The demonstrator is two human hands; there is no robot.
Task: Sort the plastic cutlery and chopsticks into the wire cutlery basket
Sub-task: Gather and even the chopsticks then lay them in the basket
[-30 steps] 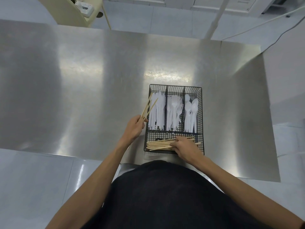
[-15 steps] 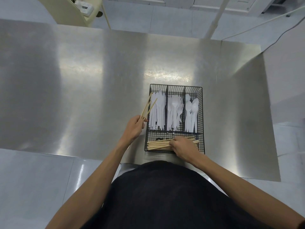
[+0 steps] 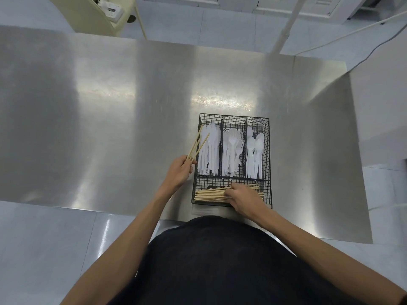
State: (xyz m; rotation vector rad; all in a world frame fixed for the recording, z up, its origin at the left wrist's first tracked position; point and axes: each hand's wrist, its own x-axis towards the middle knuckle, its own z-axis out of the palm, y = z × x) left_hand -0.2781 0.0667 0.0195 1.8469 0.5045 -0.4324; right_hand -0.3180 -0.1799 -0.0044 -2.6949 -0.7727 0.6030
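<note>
A black wire cutlery basket (image 3: pixel 267 150) stands on the steel table near its front edge. Its three long compartments hold white plastic knives (image 3: pixel 209 148) on the left, forks (image 3: pixel 233 150) in the middle and spoons (image 3: pixel 255 150) on the right. Wooden chopsticks (image 3: pixel 209 194) lie crosswise in the front compartment. My right hand (image 3: pixel 244 200) rests on that bundle, fingers curled over the sticks. My left hand (image 3: pixel 179 171) is just left of the basket, holding a few chopsticks (image 3: pixel 43 145) that point up and away over the basket's left rim.
The steel table (image 3: pixel 110 117) stretches wide to the left and behind the basket. A cream chair (image 3: pixel 99 16) and a white pole (image 3: pixel 286 23) stand beyond the far edge. A grey surface (image 3: pixel 378 106) borders the table on the right.
My right hand slid a little to the left along the chopsticks in the front compartment, squaring the bundle. My left hand and its chopsticks stayed almost still.
</note>
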